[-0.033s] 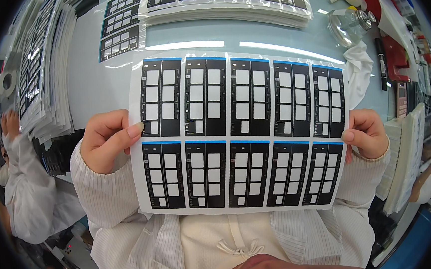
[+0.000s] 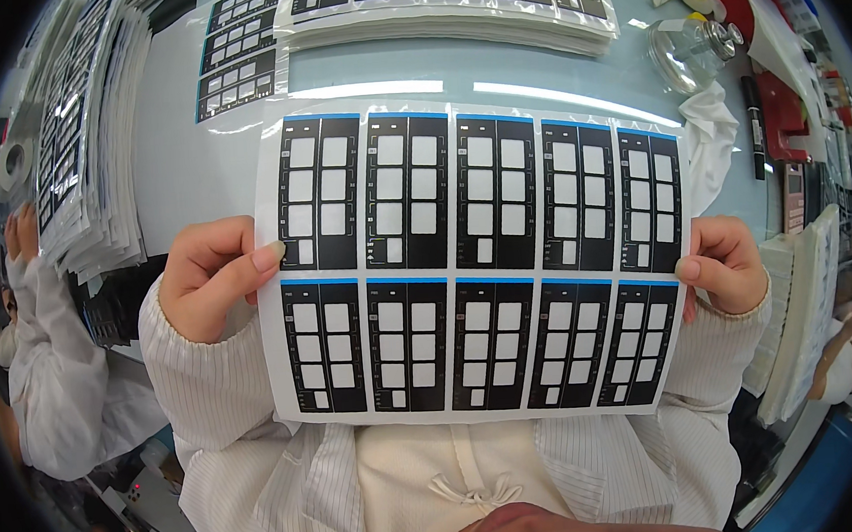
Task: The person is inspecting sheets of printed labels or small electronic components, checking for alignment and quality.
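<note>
Between my hands, in front of my chest, I hold a white sheet of printed labels (image 2: 450, 276). It carries two rows of black panels with blue top edges and white square windows. My left hand (image 2: 212, 279) pinches the sheet's left edge, thumb on the front and fingers partly behind it. At the right edge my right hand (image 2: 725, 265) grips the same way, its thumb on the face and most of its fingertips hidden behind. The sheet is nearly flat and tilted toward me.
Beyond the sheet lies a thick stack of similar sheets (image 2: 449, 29). Another tall stack (image 2: 101, 140) stands at the left, near a tape roll (image 2: 14, 166) and a co-worker's sleeve (image 2: 59, 381). At the right are a glass bottle (image 2: 685, 54), a crumpled white cloth (image 2: 708, 137) and a black marker (image 2: 754, 124).
My hands and the sheet stay in place. At the left edge, the co-worker's hand and sleeve have shifted slightly; a person at the right edge has also moved a little.
</note>
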### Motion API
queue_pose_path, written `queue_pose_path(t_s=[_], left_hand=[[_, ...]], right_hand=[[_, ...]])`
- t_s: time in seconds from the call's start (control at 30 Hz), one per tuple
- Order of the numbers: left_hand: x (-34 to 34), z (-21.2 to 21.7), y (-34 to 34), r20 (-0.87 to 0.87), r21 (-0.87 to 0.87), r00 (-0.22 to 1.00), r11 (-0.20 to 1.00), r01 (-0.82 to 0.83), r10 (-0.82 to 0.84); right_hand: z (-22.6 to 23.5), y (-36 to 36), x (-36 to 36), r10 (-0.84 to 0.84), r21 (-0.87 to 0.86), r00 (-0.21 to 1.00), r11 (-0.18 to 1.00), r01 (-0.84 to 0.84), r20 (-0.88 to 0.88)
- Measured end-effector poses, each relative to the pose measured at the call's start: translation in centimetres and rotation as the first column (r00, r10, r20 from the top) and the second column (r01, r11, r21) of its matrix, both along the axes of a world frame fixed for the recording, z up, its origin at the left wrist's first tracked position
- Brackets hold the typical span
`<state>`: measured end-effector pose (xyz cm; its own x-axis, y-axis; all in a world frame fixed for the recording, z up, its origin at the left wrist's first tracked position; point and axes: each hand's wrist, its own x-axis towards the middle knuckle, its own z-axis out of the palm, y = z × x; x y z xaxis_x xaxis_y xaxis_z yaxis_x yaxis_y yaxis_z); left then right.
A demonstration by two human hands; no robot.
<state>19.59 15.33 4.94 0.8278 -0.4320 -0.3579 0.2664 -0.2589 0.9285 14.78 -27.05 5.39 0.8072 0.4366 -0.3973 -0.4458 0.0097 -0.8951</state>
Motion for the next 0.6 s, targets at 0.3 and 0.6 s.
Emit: queue_pose_path(t_s=[0.3,0.6], left_hand=[[0.00,0.45,0.09,-0.024,0.030,1.000,0.999,0.010,-0.010],[-0.02,0.68,-0.17,-0.005,0.065,1.000,0.998,0.011,-0.010]], right_hand=[[-0.28,-0.28,0.00,0.004,0.007,1.000,1.000,-0.004,0.000],[-0.17,-0.10,-0.07,-0.012,0.020,1.000,1.000,0.012,-0.015]])
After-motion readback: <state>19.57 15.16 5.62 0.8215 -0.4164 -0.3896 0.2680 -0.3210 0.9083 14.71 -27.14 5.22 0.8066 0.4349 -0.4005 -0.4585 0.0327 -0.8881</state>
